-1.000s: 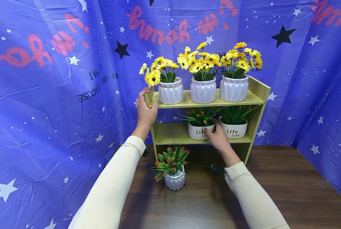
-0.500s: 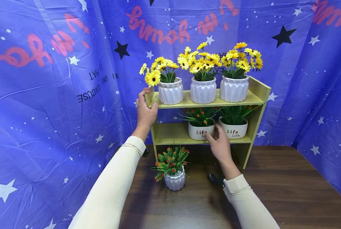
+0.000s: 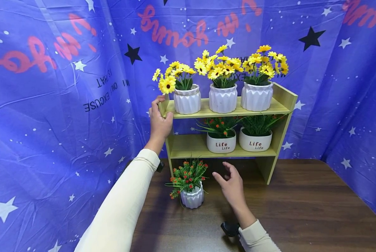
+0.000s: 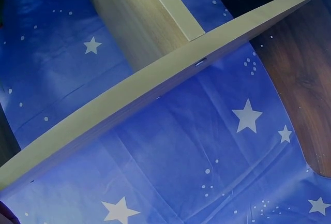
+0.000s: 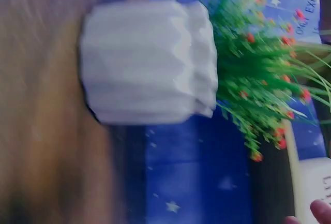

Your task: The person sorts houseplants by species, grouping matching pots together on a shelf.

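My left hand (image 3: 160, 125) grips the upper left end of a pale wooden shelf (image 3: 188, 152), thumb on the front and fingers over the side panel. In the left wrist view the shelf's side panel (image 4: 103, 105) crosses diagonally. My right hand (image 3: 232, 184) is in the air below the middle board, fingers parted, holding nothing. To its left a potted plant with small red flowers (image 3: 189, 176) stands on the table in a ribbed white pot (image 3: 192, 198). The right wrist view shows that ribbed pot (image 5: 150, 63) large and sideways, with fingertips (image 5: 321, 211) at the lower right corner.
Three white pots of yellow daisies (image 3: 223, 99) line the top board. Two oval "Life" planters (image 3: 220, 144) sit on the middle board, centre and right, with bare board at its left. A dark wooden table (image 3: 301, 210) lies below, and a blue starry curtain (image 3: 65, 140) hangs behind.
My right hand has let go of the middle "Life" planter and moved down toward the potted plant on the table. My left hand has stayed on the shelf.
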Demonstrator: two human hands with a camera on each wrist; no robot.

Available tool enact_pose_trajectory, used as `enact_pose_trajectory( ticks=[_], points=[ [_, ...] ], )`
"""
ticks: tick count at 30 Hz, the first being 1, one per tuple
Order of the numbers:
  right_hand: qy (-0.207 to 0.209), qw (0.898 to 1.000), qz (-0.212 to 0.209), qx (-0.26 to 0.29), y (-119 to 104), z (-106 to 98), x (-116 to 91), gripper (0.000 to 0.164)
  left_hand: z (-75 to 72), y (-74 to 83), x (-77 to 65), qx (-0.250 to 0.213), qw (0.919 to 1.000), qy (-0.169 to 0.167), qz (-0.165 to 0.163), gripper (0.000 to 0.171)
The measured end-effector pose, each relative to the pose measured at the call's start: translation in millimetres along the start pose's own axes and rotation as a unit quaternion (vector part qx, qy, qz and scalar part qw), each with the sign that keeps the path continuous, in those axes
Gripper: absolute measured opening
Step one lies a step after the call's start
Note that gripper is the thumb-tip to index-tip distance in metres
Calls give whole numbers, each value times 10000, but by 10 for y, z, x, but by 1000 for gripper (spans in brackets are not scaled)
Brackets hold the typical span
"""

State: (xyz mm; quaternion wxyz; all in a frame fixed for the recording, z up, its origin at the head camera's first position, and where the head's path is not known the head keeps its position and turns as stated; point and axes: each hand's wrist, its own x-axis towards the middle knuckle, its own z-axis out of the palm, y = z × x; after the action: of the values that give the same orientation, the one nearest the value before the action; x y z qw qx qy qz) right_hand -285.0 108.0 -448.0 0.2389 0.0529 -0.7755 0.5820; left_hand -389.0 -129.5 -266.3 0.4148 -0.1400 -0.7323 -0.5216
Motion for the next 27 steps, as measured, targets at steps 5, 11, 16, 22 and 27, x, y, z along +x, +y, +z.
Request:
enact_pose_trajectory(
  ticks=[5, 11, 16, 22, 27],
  points=[
    [-416, 9988, 239, 67, 132, 158, -134, 59, -4, 16, 0, 19, 10000, 13, 7, 50],
    [-694, 9967, 410, 71, 275, 287, -217, 58, -4, 17, 2, 25, 10000, 64, 27, 50],
    [-1066, 9927, 526, 189, 332, 355, -296, 64, 5, 4, 0, 44, 10000, 59, 66, 49],
    [-1457, 9875, 510, 324, 360, 444, -383, 67, -1, -1, -2, -16, 10000, 43, 41, 49],
    [-1574, 9847, 420, 620, 388, 545, -416, 68, -1, -6, 3, -16, 10000, 32, 18, 49]
  ],
)
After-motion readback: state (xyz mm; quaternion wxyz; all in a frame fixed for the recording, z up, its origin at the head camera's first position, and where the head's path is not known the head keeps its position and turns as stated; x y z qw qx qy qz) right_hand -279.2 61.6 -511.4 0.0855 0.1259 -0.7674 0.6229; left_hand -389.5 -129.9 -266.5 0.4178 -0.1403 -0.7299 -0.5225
